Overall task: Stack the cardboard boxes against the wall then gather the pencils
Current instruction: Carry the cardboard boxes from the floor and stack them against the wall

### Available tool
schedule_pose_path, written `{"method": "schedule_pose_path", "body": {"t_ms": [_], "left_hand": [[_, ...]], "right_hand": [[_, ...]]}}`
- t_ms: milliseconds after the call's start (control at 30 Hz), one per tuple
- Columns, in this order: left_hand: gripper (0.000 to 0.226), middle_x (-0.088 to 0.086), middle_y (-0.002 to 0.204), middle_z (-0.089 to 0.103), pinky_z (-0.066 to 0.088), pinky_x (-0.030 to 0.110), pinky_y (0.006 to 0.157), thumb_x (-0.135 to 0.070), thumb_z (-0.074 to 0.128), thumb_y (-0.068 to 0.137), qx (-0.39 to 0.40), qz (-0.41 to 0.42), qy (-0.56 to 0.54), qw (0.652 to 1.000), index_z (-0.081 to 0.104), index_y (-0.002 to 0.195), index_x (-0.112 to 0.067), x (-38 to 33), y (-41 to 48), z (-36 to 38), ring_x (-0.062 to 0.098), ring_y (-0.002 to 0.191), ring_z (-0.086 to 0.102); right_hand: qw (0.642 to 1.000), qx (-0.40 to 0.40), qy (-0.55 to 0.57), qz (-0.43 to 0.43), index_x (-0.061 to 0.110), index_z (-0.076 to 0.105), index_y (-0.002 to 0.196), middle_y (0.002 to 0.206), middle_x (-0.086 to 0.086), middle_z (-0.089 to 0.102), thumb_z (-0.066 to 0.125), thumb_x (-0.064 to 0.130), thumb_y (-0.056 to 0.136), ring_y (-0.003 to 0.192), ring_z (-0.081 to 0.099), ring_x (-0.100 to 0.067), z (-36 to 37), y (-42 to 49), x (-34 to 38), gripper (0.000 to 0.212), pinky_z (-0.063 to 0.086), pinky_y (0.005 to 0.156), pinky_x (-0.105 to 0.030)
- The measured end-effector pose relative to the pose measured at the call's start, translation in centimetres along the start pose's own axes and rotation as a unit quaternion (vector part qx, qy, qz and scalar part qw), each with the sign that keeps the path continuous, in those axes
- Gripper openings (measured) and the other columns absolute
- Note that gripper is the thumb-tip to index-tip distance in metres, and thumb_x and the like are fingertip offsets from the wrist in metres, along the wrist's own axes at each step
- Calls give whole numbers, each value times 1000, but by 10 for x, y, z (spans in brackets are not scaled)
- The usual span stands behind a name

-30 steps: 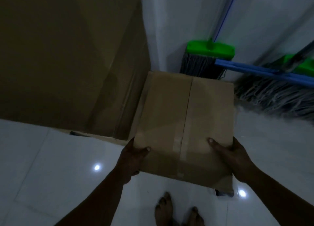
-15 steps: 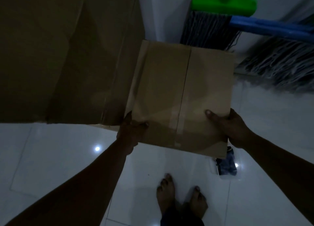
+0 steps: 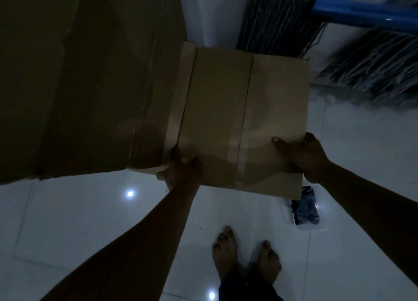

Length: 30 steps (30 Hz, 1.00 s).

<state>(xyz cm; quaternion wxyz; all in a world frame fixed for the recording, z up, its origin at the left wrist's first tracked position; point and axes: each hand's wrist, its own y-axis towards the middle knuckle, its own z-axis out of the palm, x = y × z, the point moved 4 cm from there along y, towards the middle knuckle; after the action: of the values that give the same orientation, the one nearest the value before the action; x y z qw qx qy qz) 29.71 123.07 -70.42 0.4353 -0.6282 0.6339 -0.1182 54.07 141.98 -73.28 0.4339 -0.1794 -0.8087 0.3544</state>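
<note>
Bare forearms; bare feet; dark trouser hems at ankles.

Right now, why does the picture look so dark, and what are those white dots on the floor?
Head view: dim overall; the large box sits in near-black shadow, the smaller box catches more light. Head view: the dots are glare spots on the glossy floor tiles; the mop strands look soft.

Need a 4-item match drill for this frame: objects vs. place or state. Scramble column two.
1 small taped brown cardboard box
2 tall brown cardboard box
3 green-capped grey broom head
4 clear plastic case

A on tiles nearest bare feet
B against white wall
C gripped by left hand and right hand
D fills the view's left

Pairs: 1-C, 2-D, 3-B, 4-A
</note>
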Motion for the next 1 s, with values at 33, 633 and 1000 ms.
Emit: {"method": "schedule_pose_path", "body": {"t_ms": [33,633,1000], "left_hand": [[71,31,147,28,37,51,105,-25,67,90,5,2,12,1000,30,150,-23,0,1,3,49,127,37],[56,8,143,45,44,50,102,-38,57,91,48,152,136,978,41,144,-28,-55,-54,-8,29,127,46],[49,16,140,42,42,37,103,-32,53,94,21,218,136,966,44,141,-23,-123,-144,-80,32,126,43]], "right_hand": [[1000,-8,-14,-3,18,38,146,138,-6,52,85,50,68,123,53,-32,1,1,-1,96,53,94,-54],[978,55,-193,-63,18,23,155,150,-12,45,70,46,87,130,48,-33,19,-61,36,87,44,96,-34],[918,95,-330,-198,14,26,154,151,-13,42,55,52,95,132,48,-30,5,-173,149,76,42,98,-29]]}}
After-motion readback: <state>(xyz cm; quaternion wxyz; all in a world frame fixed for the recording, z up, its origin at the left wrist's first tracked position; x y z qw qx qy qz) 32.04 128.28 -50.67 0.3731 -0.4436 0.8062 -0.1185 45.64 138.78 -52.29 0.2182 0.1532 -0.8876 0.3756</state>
